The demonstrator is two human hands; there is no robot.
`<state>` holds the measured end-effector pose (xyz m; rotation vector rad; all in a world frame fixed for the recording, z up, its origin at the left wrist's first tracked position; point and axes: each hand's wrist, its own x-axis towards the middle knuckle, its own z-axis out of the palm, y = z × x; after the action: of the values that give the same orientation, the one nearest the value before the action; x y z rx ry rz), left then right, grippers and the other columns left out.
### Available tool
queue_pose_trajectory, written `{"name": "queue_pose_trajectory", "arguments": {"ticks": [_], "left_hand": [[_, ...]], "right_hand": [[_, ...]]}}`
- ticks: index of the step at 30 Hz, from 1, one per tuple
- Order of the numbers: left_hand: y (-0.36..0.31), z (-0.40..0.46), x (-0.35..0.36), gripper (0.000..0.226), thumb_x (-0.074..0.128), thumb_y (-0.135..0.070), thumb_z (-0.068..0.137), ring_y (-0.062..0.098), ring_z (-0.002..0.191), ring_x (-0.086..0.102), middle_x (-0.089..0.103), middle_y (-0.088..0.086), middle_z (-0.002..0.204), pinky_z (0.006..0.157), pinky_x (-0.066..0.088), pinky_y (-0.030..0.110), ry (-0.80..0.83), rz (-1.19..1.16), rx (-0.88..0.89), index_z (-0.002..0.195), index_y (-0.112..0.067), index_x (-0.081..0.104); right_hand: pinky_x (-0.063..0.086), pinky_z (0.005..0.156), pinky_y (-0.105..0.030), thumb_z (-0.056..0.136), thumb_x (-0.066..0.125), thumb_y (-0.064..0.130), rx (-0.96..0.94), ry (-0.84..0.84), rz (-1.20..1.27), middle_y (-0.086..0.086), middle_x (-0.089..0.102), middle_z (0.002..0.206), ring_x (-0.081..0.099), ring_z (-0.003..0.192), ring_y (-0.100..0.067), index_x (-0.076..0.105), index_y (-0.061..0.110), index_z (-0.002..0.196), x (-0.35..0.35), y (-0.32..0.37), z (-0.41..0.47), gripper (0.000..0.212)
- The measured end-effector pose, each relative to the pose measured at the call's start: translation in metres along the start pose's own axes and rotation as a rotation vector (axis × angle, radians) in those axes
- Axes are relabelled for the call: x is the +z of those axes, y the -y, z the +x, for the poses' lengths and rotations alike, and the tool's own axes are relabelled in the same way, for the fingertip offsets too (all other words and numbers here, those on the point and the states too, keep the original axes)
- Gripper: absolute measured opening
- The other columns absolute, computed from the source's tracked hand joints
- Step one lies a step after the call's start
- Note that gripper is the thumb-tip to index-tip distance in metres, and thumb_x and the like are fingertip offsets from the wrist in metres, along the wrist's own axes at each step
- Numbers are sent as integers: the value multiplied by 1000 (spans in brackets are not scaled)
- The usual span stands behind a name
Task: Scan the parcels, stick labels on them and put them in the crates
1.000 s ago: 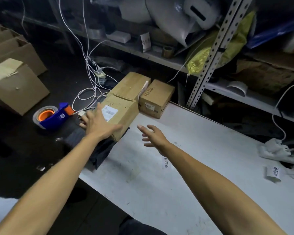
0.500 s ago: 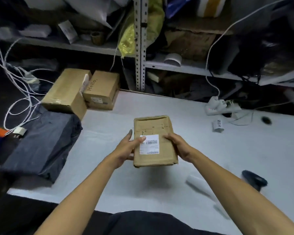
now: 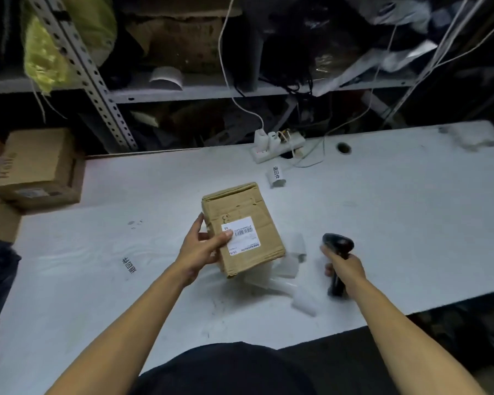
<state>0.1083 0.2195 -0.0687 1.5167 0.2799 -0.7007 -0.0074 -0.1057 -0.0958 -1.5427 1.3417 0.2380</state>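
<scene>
A small brown cardboard parcel with a white barcode label on top is held tilted above the white table. My left hand grips its left edge, thumb on the label. To the right, my right hand grips the handle of a black barcode scanner, whose head points toward the parcel. Parcel and scanner are apart.
Curled white label backings lie under and right of the parcel. A loose label and a power strip sit farther back. Cardboard boxes stand at the left table edge. Cluttered metal shelving runs behind.
My right hand let go of the parcel and took hold of the scanner. The left hand alone now holds the parcel, turned slightly. The view has swung right.
</scene>
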Motion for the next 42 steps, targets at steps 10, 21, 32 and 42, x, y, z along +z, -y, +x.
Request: {"name": "queue_pose_trajectory", "arguments": {"ticks": [10, 21, 32, 42], "left_hand": [[-2, -15, -40, 112, 95, -49, 55, 25, 105, 69, 65, 7, 118, 85, 61, 48, -319, -35, 81, 150, -40, 37], [9, -30, -82, 118, 92, -61, 45, 26, 108, 69, 66, 9, 121, 84, 62, 48, -475, -114, 65, 149, -46, 37], [20, -20, -94, 45, 70, -29, 94, 20, 99, 71, 72, 3, 116, 79, 61, 38, -527, -119, -9, 136, -31, 54], [-1, -1, -20, 73, 77, -27, 80, 33, 135, 29, 32, 12, 146, 111, 27, 50, -723, 822, 354, 144, -16, 43]], "right_hand": [[49, 54, -29, 96, 63, 25, -443, 479, -226, -9, 65, 69, 63, 53, -20, 64, 5, 92, 67, 123, -117, 20], [50, 59, -31, 91, 59, 30, -619, 758, -585, -6, 67, 61, 67, 55, -23, 63, 6, 89, 111, 158, -215, 24], [57, 68, -34, 95, 59, 35, -572, 460, -488, -7, 72, 79, 73, 62, -16, 63, 10, 96, 92, 130, -151, 25], [41, 61, -32, 98, 52, 37, -183, 10, -387, -10, 60, 75, 56, 66, -25, 57, 8, 79, 4, 33, -9, 35]]}}
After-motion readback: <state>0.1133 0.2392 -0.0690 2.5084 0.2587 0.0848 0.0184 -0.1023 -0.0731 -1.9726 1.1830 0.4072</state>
